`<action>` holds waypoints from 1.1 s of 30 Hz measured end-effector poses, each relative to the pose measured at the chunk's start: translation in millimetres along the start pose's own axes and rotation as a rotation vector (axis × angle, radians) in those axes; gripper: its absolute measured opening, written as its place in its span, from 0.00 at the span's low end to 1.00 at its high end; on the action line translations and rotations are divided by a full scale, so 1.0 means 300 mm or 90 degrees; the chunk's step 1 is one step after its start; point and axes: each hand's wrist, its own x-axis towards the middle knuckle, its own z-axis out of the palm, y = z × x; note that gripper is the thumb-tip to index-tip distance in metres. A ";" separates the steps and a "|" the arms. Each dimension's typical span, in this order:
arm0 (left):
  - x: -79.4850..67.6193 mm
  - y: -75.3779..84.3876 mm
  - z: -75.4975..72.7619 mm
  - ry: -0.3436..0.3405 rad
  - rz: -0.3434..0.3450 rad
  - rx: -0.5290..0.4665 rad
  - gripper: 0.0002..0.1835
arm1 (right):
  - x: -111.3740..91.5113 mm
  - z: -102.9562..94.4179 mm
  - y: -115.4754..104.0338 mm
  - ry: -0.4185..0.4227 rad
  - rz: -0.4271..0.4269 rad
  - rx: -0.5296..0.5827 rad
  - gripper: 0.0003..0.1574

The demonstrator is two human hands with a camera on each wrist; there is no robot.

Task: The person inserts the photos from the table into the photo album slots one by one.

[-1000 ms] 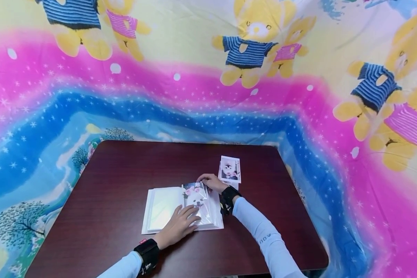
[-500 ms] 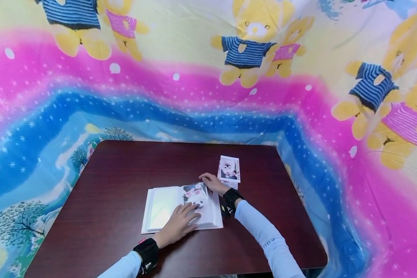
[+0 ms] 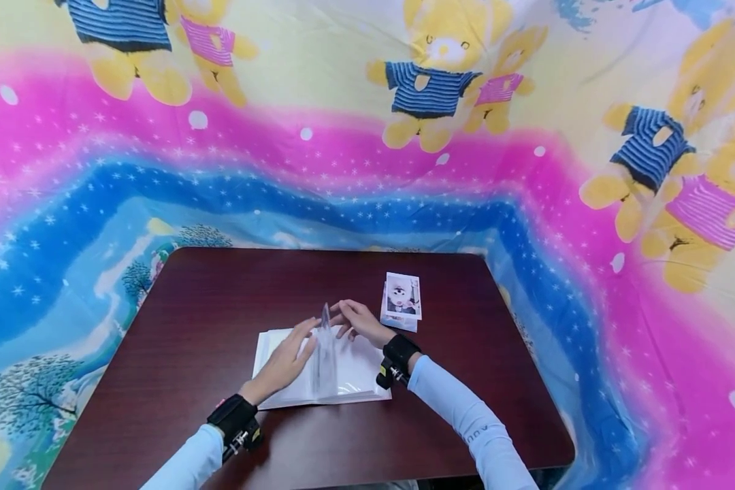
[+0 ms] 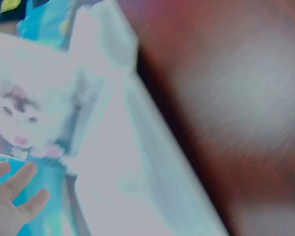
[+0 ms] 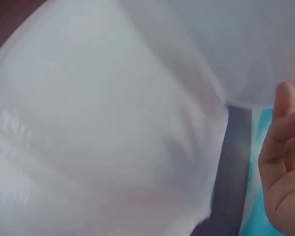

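Note:
A white photo album (image 3: 358, 367) lies open on the table. One of its clear-pocket pages (image 3: 325, 354) stands upright near the spine, between my two hands. In the left wrist view this page shows a photo (image 4: 24, 113) of a white furry animal with pink flowers. My left hand (image 3: 286, 359) is over the album's left side, fingers spread, fingertips close to the page's upper edge. On the page's right side is my right hand (image 3: 363, 322), its fingers loosely bent. The right wrist view has its fingertip (image 5: 285, 91) right at the page's edge.
Behind the album to the right, loose photos (image 3: 402, 296) lie overlapped on the dark brown table (image 3: 220, 299). A cloth printed with bears (image 3: 431, 88) hangs around the table's back and sides.
The photo page has swung up from lying flat on the right to standing upright. My right hand has moved left with it; my left hand has lifted off the page and shifted left and away from me.

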 end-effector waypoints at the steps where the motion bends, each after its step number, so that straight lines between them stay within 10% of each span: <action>1: 0.006 -0.002 -0.017 0.010 -0.013 -0.009 0.24 | 0.005 0.011 -0.003 -0.021 -0.002 -0.005 0.31; 7: 0.002 -0.021 -0.074 0.040 -0.034 -0.058 0.24 | 0.011 0.035 -0.002 -0.081 0.006 -0.042 0.31; 25: -0.119 -0.145 -0.062 0.090 -0.068 0.160 0.20 | -0.094 -0.120 0.164 0.094 0.101 -0.049 0.20; 33: -0.145 -0.131 -0.031 0.042 -0.204 0.228 0.17 | -0.093 -0.101 0.159 0.108 0.104 -0.064 0.17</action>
